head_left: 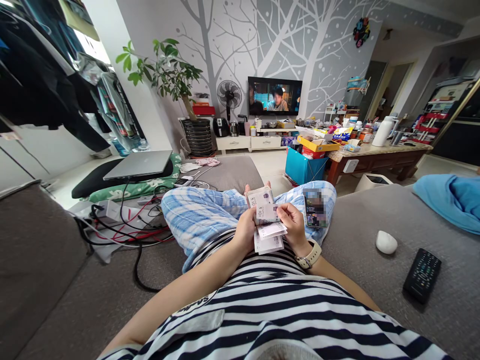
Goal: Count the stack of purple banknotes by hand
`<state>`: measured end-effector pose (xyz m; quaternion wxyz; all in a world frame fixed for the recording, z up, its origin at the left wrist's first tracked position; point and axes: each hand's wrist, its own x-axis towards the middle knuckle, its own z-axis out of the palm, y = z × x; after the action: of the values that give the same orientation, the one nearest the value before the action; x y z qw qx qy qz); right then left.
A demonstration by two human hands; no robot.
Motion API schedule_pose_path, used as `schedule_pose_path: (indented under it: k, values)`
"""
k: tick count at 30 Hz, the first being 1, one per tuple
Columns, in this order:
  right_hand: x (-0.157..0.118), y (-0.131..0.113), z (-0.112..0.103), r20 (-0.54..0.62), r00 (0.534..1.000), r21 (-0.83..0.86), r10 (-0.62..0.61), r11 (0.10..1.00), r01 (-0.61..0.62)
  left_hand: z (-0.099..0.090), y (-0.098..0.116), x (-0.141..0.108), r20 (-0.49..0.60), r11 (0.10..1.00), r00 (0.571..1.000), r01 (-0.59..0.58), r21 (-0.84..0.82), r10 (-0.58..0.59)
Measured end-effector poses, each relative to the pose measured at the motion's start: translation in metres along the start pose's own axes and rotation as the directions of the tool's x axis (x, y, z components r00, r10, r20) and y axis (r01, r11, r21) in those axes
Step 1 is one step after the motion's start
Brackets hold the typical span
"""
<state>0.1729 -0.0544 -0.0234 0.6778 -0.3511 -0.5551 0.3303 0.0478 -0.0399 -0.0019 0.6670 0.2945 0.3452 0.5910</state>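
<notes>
A stack of pale purple banknotes (261,199) is held over my lap, with my left hand (245,227) wrapped round its left side. My right hand (294,225) pinches the right edge of a note on the stack between thumb and fingers. Below the stack, more loose notes (269,241) hang fanned toward my striped shirt. A lit phone (316,209) rests on my right knee, on the blue plaid trousers (210,212). My right wrist wears a pale watch.
On the grey sofa to the right lie a white mouse (386,242), a black remote (422,275) and a blue cloth (450,200). Tangled cables (123,230) and a laptop (138,165) are at left. A cluttered table (378,152) stands ahead right.
</notes>
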Motion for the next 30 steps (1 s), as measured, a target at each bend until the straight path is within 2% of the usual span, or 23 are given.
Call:
schedule_pose_path:
  k: [30]
  values:
    - [-0.0012,0.0019,-0.0009,-0.004,1.000,-0.018,0.013,1.000,-0.013,-0.0056,-0.0080,0.0081,-0.011,0.999,1.000,-0.007,-0.032,0.006]
